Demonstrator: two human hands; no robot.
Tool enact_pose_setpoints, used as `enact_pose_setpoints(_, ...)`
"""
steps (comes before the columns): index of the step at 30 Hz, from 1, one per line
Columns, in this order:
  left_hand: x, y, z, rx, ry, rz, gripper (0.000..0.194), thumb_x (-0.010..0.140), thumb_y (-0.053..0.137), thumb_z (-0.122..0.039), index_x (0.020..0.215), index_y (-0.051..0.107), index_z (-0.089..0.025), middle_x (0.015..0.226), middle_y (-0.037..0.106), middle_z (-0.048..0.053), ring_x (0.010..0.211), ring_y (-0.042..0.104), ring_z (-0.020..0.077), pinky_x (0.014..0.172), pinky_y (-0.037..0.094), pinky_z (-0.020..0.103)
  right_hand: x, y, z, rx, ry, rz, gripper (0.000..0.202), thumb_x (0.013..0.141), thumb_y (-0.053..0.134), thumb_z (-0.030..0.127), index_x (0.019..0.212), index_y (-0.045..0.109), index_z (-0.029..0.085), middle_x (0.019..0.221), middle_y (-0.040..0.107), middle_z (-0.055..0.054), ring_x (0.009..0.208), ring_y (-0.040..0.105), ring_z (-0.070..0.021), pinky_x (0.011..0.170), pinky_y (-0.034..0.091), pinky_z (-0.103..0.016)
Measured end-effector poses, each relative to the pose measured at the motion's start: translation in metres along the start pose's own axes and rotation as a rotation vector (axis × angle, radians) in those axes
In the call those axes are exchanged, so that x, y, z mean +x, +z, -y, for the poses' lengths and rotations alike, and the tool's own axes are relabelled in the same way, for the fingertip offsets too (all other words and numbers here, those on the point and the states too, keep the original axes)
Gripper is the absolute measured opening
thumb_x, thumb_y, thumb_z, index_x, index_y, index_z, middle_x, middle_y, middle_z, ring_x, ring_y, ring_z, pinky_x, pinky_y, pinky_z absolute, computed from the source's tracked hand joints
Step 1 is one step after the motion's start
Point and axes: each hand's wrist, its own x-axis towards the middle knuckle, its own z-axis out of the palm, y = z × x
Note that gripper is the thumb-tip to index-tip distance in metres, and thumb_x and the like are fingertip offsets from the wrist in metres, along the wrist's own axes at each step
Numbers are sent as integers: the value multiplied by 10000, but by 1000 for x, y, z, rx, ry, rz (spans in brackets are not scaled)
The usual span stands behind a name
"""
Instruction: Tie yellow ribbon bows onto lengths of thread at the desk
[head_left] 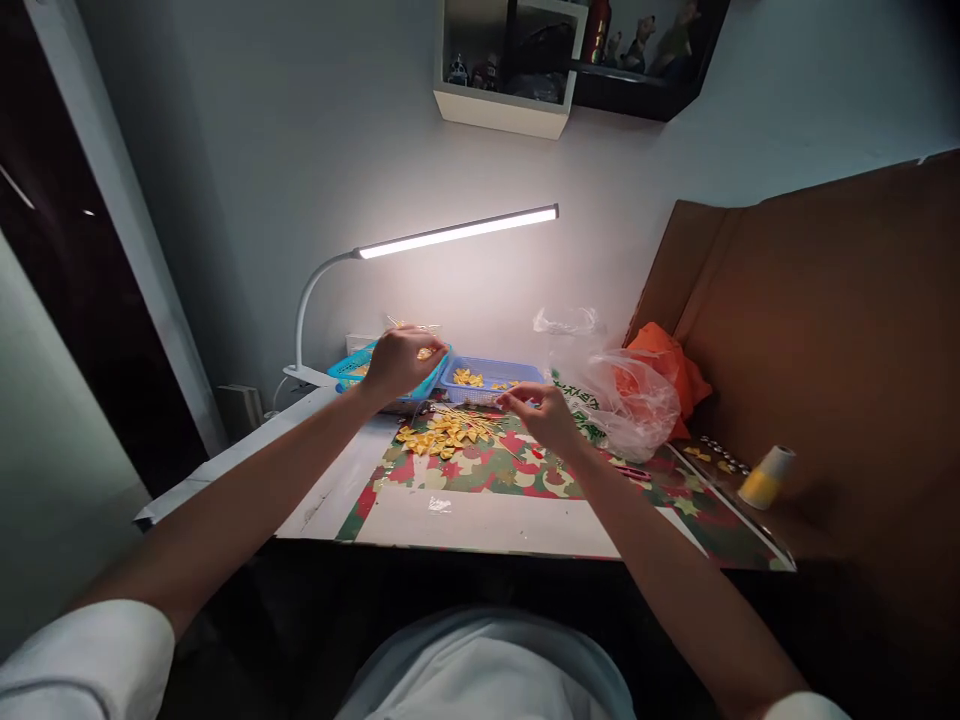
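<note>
My left hand (pixel 403 362) is raised over the turquoise basket (pixel 346 377), its thumb and fingers pinched together. Whatever it pinches is too small to make out. Lower and to the right, my right hand (pixel 547 415) also has its fingertips closed, in front of the blue-violet basket (pixel 491 396); I cannot make out what is between them. Below and between the hands, a pile of small yellow bows (pixel 435 437) with thin stems lies on the camouflage-patterned cover (pixel 480 474). More yellow pieces (pixel 469 378) sit inside the blue-violet basket.
A lit lamp (pixel 457 232) arches above the table. Clear plastic bags (pixel 637 410) and an orange bag (pixel 660 350) are heaped at the right. Beside the cardboard wall (pixel 840 340) stands a yellow thread cone (pixel 766 478). A small clear packet (pixel 439 505) lies near the front edge.
</note>
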Motion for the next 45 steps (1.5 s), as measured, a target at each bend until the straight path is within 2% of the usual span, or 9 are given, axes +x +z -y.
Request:
enact_pose_setpoints(4, 42, -41, 11, 248, -25, 2, 277, 864, 577, -328, 874, 768, -129, 868, 737, 53, 914, 651, 234, 922, 434, 380, 7, -14, 10, 108, 29, 22, 298, 745, 671, 467, 686, 756, 187, 659, 700, -46, 629, 637, -172, 553, 447, -249)
enact_pose_setpoints(8, 81, -90, 9, 444, -116, 54, 571, 972, 283, -318, 1029, 695, 73, 935, 635, 74, 1073, 604, 230, 932, 342, 370, 16, -24, 19, 66, 33, 32, 335, 732, 687, 507, 710, 767, 183, 698, 719, -58, 680, 660, -179, 614, 470, -262)
enact_pose_setpoints(9, 89, -102, 8, 466, -134, 32, 486, 949, 386, -357, 1048, 727, -25, 971, 676, 73, 1029, 600, 217, 923, 378, 339, 17, -25, 20, 56, 44, 43, 343, 733, 687, 511, 724, 769, 178, 714, 724, -63, 688, 662, -181, 623, 473, -265)
enact_pose_setpoints(12, 108, -133, 2, 552, -204, -37, 389, 900, 519, -391, 1114, 742, -154, 973, 712, 57, 912, 560, 182, 880, 396, 299, 17, -26, 21, 18, 74, 73, 353, 735, 673, 508, 729, 765, 168, 735, 730, -71, 705, 660, -184, 627, 470, -265)
enact_pose_setpoints(19, 149, -171, -13, 669, -158, -100, 499, 896, 434, -486, 1190, 722, -202, 890, 699, 44, 872, 524, 222, 856, 413, 377, 12, -9, -2, 80, 172, 135, 357, 691, 668, 493, 711, 757, 148, 704, 716, -75, 687, 652, -189, 606, 470, -263)
enact_pose_setpoints(25, 182, -173, -41, 683, -44, -125, 477, 890, 478, -419, 1154, 741, -121, 960, 717, 104, 1018, 588, 287, 930, 437, 465, 12, 16, -43, 193, 222, 123, 349, 658, 687, 492, 697, 750, 151, 718, 716, -82, 707, 645, -202, 678, 486, -306)
enact_pose_setpoints(30, 202, -163, -74, 683, 73, -126, 428, 902, 513, -368, 1136, 749, -98, 1024, 728, 127, 1085, 618, 344, 947, 448, 510, 13, 28, -60, 268, 231, 102, 393, 650, 690, 540, 700, 740, 153, 780, 727, -103, 770, 659, -221, 733, 503, -333)
enact_pose_setpoints(39, 229, -140, -138, 717, 156, -98, 315, 904, 528, -217, 1072, 759, -85, 1014, 720, 76, 1109, 602, 346, 937, 463, 515, -1, 9, -58, 274, 213, 12, 368, 700, 670, 531, 758, 762, 179, 823, 731, -78, 811, 649, -208, 758, 491, -321)
enact_pose_setpoints(45, 237, -121, -182, 826, 170, -40, 297, 910, 526, -186, 1031, 752, -36, 1089, 665, 159, 1207, 521, 394, 968, 422, 553, -12, 4, -63, 298, 234, -17, 344, 700, 690, 527, 726, 757, 190, 778, 713, -70, 832, 644, -222, 759, 483, -325)
